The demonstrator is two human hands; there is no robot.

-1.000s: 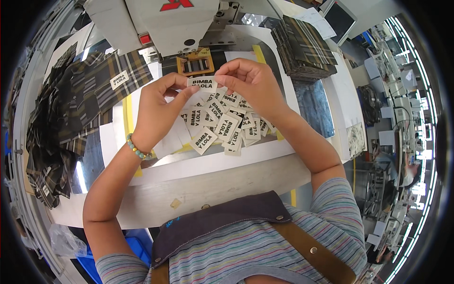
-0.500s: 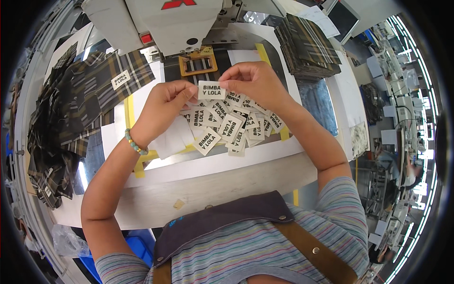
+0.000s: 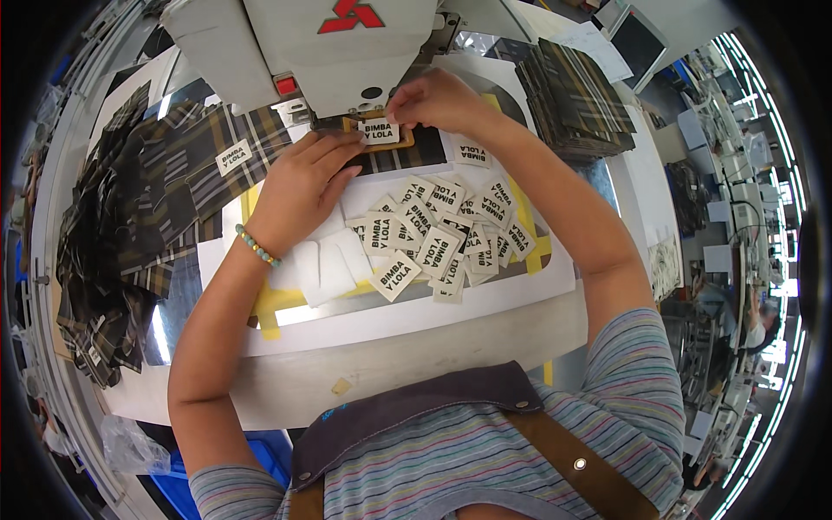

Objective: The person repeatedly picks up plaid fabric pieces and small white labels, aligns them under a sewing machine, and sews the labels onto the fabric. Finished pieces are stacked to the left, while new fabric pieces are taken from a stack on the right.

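Observation:
A white printed label (image 3: 380, 130) lies in a yellow-orange frame (image 3: 404, 140) under the sewing machine head (image 3: 338, 61). My left hand (image 3: 303, 182) touches the label’s left side with its fingertips, fingers stretched and thumb apart below them. My right hand (image 3: 438, 108) has fingers curled in a pinch at the label’s upper right corner. Below the frame lies a loose pile of several similar labels (image 3: 438, 251) on white sheets (image 3: 316, 277). Dark plaid fabric shows behind the frame, partly hidden by my hands.
Crumpled plaid fabric pieces (image 3: 113, 260), one carrying a label (image 3: 233, 156), cover the left of the table. A stack of plaid pieces (image 3: 572, 91) and a dark screen (image 3: 633, 48) stand at back right. A blue bin (image 3: 182, 468) is below. Co-workers (image 3: 754, 325) sit far right.
Both my hands have moved up and away from me with the label, which now sits within the frame under the machine head. My left fingers have straightened and its thumb has come away.

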